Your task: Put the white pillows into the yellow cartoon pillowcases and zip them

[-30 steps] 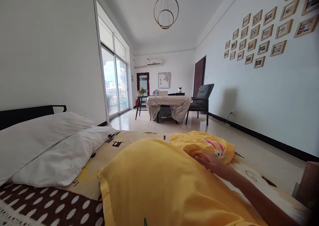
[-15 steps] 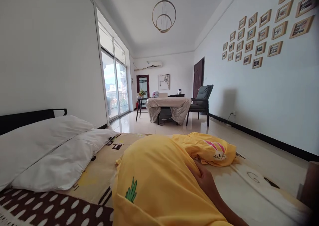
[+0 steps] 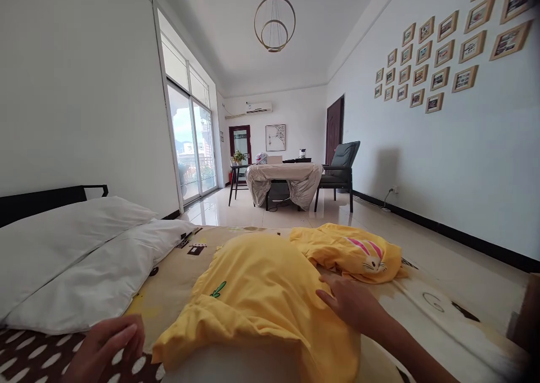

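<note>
A yellow pillowcase (image 3: 261, 282) with a frilled edge and a small green leaf print lies rumpled over a bulky white form (image 3: 236, 363), probably a pillow, whose near side shows below the cloth. My right hand (image 3: 354, 301) touches the pillowcase's right side, thumb and forefinger apart; its other fingers are partly hidden. At the lower left, my left hand (image 3: 105, 346) is off the cloth, fingers loosely bent and nothing visible in them. Beyond my right hand lies a second yellow cloth (image 3: 346, 251), crumpled, with a rabbit face and pink ears.
White pillows (image 3: 93, 259) lie to the left on the patterned bed sheet (image 3: 181, 293), beside a brown blanket with white spots (image 3: 25, 352). Past the bed stand a covered table (image 3: 284, 172) and a dark chair (image 3: 340, 169). Sliding glass doors (image 3: 189, 141) are at left.
My left hand has come into view at the lower left. The pillowcase has sunk and flattened, exposing white at its near edge. My right hand now sits more on top of its right side.
</note>
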Demonstrator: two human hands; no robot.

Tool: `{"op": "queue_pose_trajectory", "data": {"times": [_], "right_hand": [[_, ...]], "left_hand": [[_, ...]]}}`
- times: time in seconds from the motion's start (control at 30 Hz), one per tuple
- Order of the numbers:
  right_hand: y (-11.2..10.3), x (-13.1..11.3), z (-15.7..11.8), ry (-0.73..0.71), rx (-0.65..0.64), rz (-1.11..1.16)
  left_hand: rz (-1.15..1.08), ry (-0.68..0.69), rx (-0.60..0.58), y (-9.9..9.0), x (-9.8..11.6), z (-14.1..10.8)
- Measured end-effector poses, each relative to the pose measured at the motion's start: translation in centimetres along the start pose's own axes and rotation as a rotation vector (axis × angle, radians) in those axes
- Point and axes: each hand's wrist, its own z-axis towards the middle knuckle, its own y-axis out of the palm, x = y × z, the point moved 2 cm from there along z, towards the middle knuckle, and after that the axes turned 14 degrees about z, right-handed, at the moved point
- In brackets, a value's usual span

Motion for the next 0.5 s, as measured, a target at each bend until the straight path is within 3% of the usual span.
{"op": "queue_pose_trajectory", "data": {"times": [0.1, 0.2, 0.27, 0.33, 0.4, 0.5], "right_hand": [[1.4, -2.8, 1.3, -0.191, 0.011, 0.121], [4.9, -4.8, 1.8, -0.25, -0.07, 0.165], [6.3, -5.3, 1.8, -0.219, -0.051, 0.178], [6.5, -5.3, 1.6, -0.229, -0.007, 0.228], [5.7, -5.1, 1.4, -0.28, 0.044, 0.276], [4.3, -5.0, 1.3, -0.326, 0.083, 0.271]], "left_hand": [[0.047, 0.059, 0.011, 1.0, 1.9, 4.9], [0.165, 0.212, -0.144, 5.8, 4.0, 8.2], [0.16, 0.299, -0.315, 9.4, 4.6, 8.8], [0.129, 0.321, -0.367, 11.6, 4.4, 8.7], [0.096, 0.312, -0.315, 12.4, 4.0, 8.3], [0.068, 0.328, -0.243, 11.4, 3.9, 7.9]]}}
